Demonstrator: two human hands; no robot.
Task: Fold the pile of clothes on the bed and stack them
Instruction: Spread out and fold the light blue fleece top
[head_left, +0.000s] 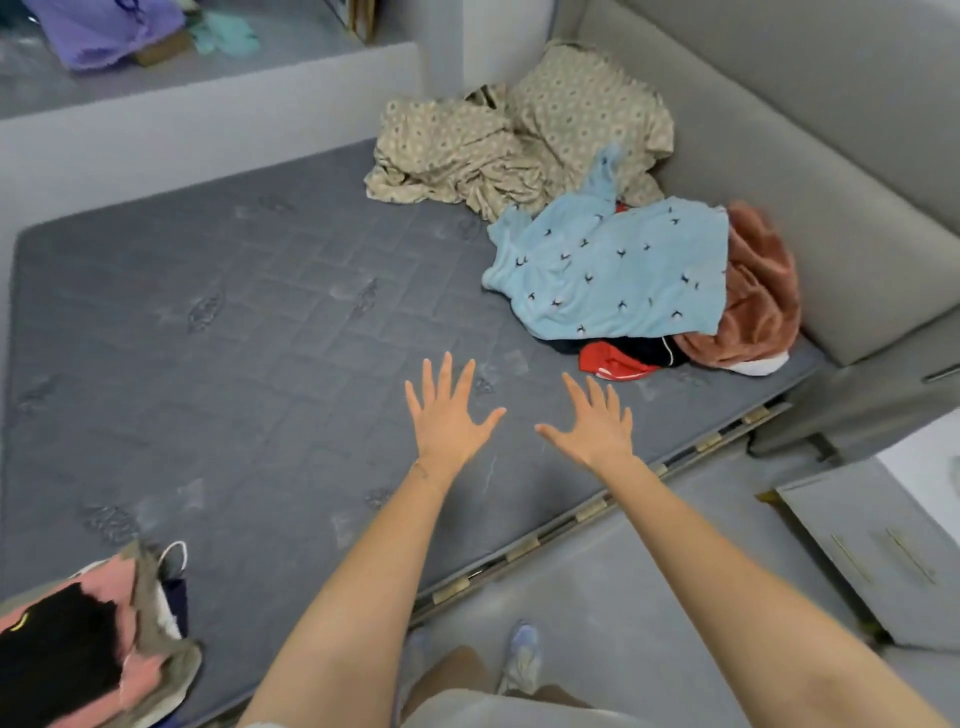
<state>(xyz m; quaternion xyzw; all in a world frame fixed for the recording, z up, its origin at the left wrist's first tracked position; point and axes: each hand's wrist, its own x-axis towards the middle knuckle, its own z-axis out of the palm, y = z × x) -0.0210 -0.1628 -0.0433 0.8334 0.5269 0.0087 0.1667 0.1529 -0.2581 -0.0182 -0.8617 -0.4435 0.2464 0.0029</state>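
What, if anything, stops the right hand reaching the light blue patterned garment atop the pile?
Probably nothing, so yes: the right hand hovers empty, fingers spread, over the grey mattress, and the light blue patterned garment lies uppermost beyond it with nothing between.

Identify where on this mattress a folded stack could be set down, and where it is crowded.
Free: the gray mattress middle, bordered by the beige patterned fabric, the pink-and-black clothes and the left hand. Crowded: the far-right corner, where the light blue garment overlaps the rust-brown towel.
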